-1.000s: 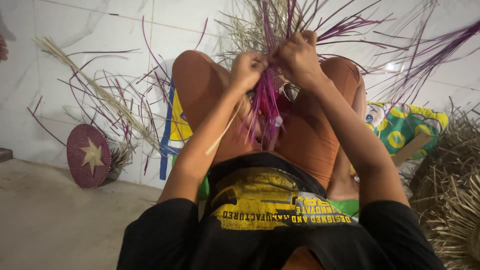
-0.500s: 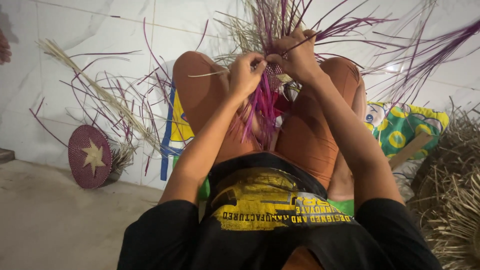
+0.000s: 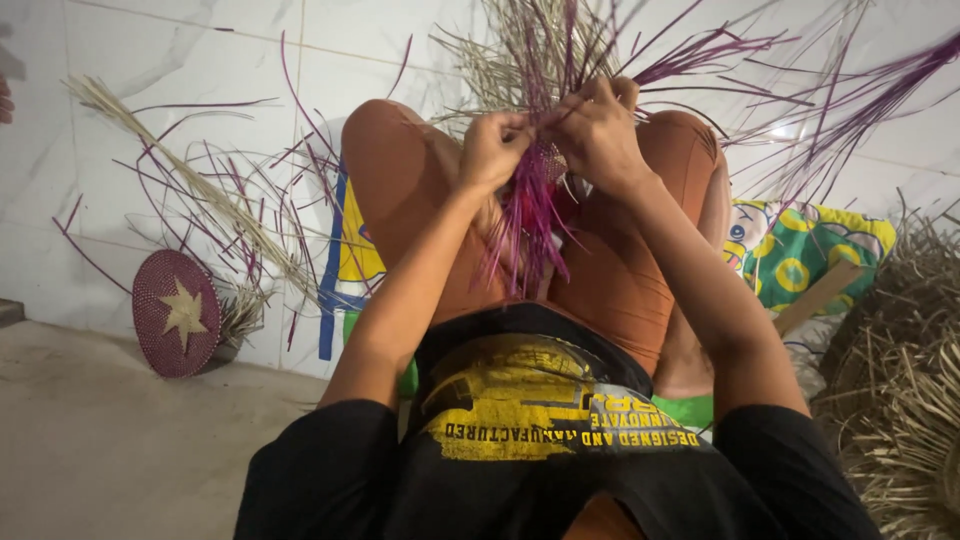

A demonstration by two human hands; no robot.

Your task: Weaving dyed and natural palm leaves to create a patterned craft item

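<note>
I sit with my knees raised, and a half-woven piece of purple and tan straw (image 3: pixel 548 165) rests between them. My left hand (image 3: pixel 492 148) pinches strands at its left edge. My right hand (image 3: pixel 596 130) grips the strands right beside it, fingers closed. Loose purple strands (image 3: pixel 525 235) hang down below my hands, and long purple and tan ends (image 3: pixel 560 45) fan upward above them. The woven part is mostly hidden behind my hands.
A finished round purple mat with a tan star (image 3: pixel 177 312) leans on the white tiled wall at the left. Loose straw bundles (image 3: pixel 215 205) lie beside it. A heap of tan straw (image 3: pixel 900 380) fills the right. A green and yellow patterned cloth (image 3: pixel 800 255) lies behind my right knee.
The tan strand that stuck out left from my left hand is gone from there. Both hands have closed in together on the weave.
</note>
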